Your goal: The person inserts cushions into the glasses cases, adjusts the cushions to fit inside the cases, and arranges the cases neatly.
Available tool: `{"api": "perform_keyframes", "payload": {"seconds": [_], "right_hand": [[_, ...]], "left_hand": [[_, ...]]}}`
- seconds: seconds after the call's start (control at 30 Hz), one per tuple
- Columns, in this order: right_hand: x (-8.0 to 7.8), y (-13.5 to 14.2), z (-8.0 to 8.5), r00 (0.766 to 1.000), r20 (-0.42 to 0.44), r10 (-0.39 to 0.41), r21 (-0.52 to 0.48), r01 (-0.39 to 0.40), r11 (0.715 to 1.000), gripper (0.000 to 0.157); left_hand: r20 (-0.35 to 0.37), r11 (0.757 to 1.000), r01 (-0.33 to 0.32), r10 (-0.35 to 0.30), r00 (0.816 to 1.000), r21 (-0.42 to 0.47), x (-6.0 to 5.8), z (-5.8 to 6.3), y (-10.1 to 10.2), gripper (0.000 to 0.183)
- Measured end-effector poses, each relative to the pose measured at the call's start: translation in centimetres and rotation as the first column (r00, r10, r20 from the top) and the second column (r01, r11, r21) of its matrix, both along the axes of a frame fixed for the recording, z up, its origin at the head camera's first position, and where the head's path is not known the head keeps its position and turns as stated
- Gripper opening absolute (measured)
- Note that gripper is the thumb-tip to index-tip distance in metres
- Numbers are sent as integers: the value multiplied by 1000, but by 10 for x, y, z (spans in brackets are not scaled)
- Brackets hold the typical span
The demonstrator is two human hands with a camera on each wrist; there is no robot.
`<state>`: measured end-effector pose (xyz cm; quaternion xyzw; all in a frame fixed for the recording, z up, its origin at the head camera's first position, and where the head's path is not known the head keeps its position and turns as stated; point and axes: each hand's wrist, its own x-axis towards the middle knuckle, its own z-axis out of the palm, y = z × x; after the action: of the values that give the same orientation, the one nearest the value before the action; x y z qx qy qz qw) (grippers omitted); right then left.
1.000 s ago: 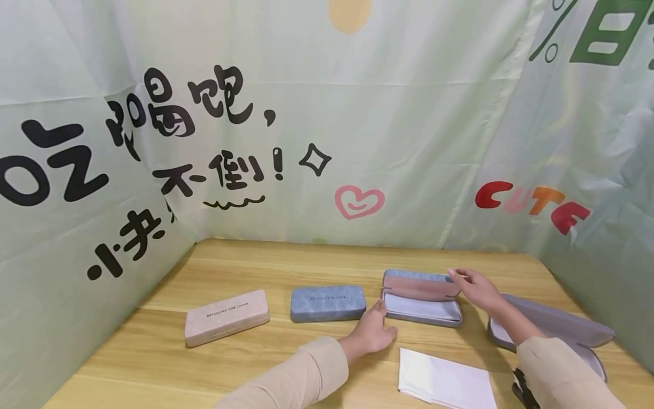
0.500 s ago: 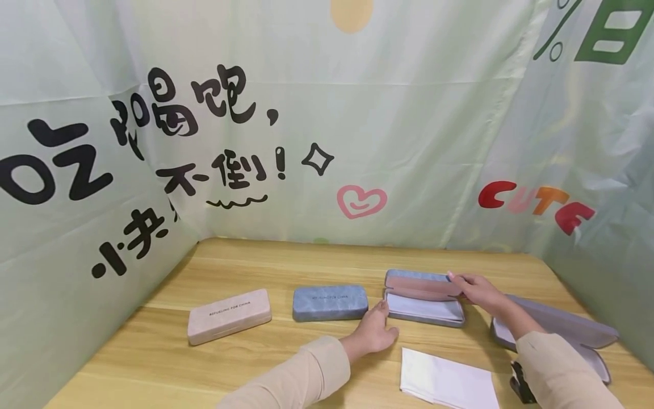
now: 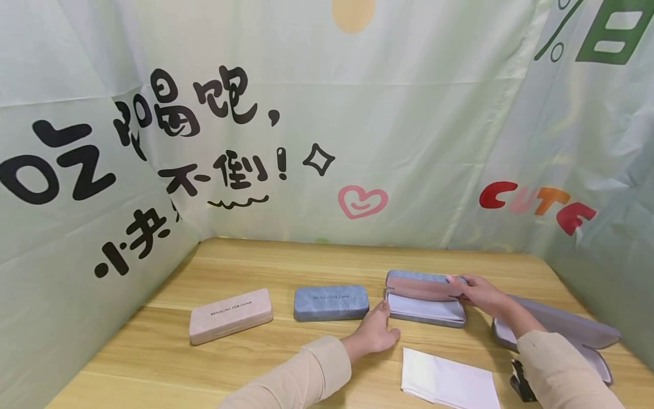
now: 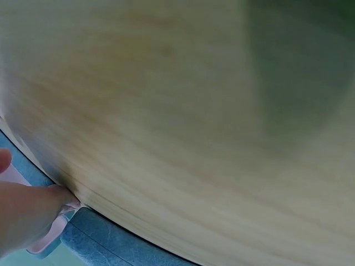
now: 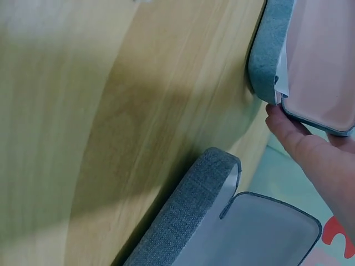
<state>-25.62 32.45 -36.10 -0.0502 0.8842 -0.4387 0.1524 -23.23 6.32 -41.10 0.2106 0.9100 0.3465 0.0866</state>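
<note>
A blue glasses case (image 3: 401,312) with a pink-lined lid stands open on the table, a pale folded sheet (image 3: 426,307) lying in its base. My right hand (image 3: 482,295) holds the right end of that lid, thumb on the lining and fingers behind it. In the right wrist view, its fingertips (image 5: 272,111) are by the hinge corner. My left hand (image 3: 375,331) reaches to the case's left end, fingers fairly straight and thumb apart. The left wrist view shows its fingertips (image 4: 66,199) in the narrow gap between this case and the closed blue glasses case (image 3: 331,303).
A closed pink glasses case (image 3: 231,316) lies at the left. An open grey glasses case (image 3: 562,324) stands at the right, partly behind my right forearm. In front are a folded white cloth (image 3: 449,378) and a small black object (image 3: 520,382) by the right sleeve. Curtains enclose the wooden table (image 3: 153,369).
The head view has shifted very slightly, moving the scene a little to the right. My right thumb lies slightly further left over the lid; the left hand stays at the case's left end.
</note>
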Motion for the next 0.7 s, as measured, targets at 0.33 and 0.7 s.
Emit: {"api": "perform_keyframes", "payload": {"seconds": [0.33,0.7], "right_hand": [[2,1,-4,996,-91,-23,8,23,1000,66],[6,0,-7,981,-191,-29,42,38,998,58]], "left_hand": [[53,1000,4,-3,999,-15,0,3,0,66],[46,999,28,-27,999,-31,0,4,-2,68]]}}
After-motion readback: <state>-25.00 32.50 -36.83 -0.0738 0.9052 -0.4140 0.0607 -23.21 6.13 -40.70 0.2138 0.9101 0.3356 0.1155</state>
